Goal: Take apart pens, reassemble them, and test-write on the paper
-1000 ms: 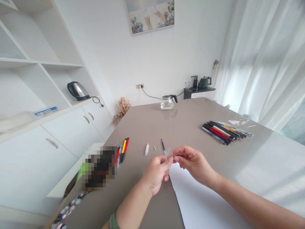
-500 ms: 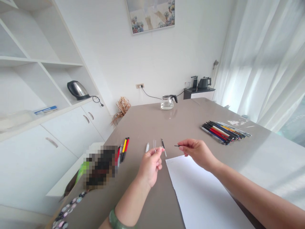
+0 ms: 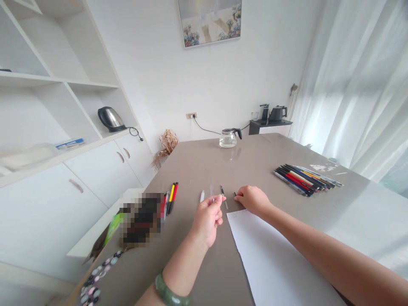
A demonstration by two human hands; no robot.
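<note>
My left hand (image 3: 208, 217) is raised a little above the brown table (image 3: 255, 165) and pinches a small clear pen barrel piece (image 3: 212, 191) upright between thumb and fingers. My right hand (image 3: 252, 199) rests low on the table just beyond the white paper sheet (image 3: 274, 259), fingers closed on a thin black pen part (image 3: 235, 194) whose tip touches the table. Between the hands lie a black-tipped refill (image 3: 223, 196) and a small white pen piece (image 3: 202, 196).
A row of several coloured pens (image 3: 306, 177) lies at the right. Three pens, yellow, red and black (image 3: 171, 197), lie at the left beside a pixelated patch. A glass jug (image 3: 228, 137) stands at the far edge. White cabinets with a kettle (image 3: 110, 119) fill the left.
The hands, joined on the pen a second ago, have come apart. My right hand carried the black part away and lowered it to the table; my left keeps the clear piece raised.
</note>
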